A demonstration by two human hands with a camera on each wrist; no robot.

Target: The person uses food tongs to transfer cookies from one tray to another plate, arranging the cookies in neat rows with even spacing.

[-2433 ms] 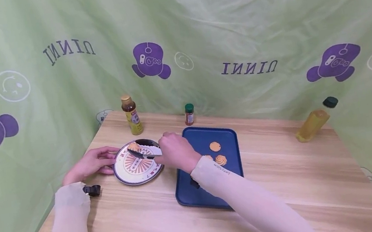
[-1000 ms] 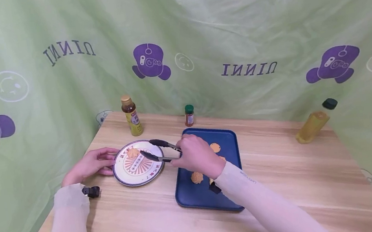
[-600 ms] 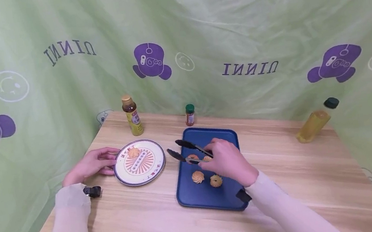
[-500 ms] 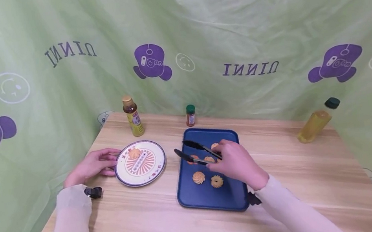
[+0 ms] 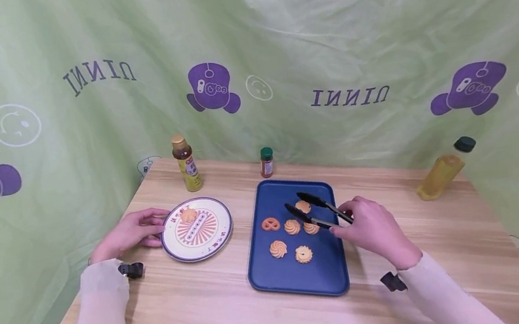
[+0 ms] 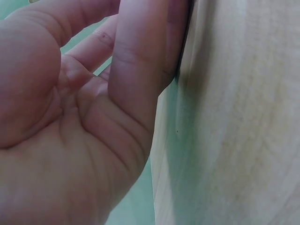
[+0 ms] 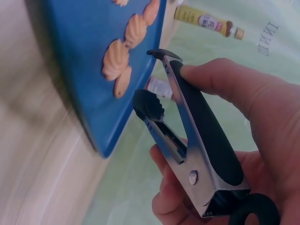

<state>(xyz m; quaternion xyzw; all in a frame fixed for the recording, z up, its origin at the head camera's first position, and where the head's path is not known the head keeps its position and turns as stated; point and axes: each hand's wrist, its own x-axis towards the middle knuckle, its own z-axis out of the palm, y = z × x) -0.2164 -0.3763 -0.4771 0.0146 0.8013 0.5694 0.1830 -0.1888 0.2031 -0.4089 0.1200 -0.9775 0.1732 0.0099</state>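
Green printed cloth hangs behind a pale wooden table (image 5: pixel 240 308), where a blue tray (image 5: pixel 316 281) sits just right of a round patterned plate (image 5: pixel 191 249). One cookie (image 5: pixel 190 215) already lies on the plate near its twelve o'clock edge. Six more cookies (image 5: pixel 292 227) rest on the tray, mostly in its centre.

The right hand (image 5: pixel 373 229) curls its fingers round the handles of black-tipped tongs (image 5: pixel 317 210), whose two arms stand spread apart and carry nothing; the tips hover over the tray's upper middle, close to the cookies there. The left hand (image 5: pixel 125 235) lies on the table at the plate's nine o'clock, fingertips touching the rim, fingers fairly straight.

To do this well, I judge the tips should come down either side of one cookie and close gently, since such piped biscuits likely crumble under a hard squeeze. Keeping the left hand steadying the plate seems sensible.

The head view alone shows the layout: a yellow-labelled bottle (image 5: pixel 186 163) at twelve o'clock from the plate, a small spice jar (image 5: pixel 266 161) beyond the tray, and an oil bottle (image 5: pixel 441 169) far right. The right wrist view adds the grip itself: tongs (image 7: pixel 187 140) pinched between thumb and fingers. The left wrist view shows only palm and table wood.
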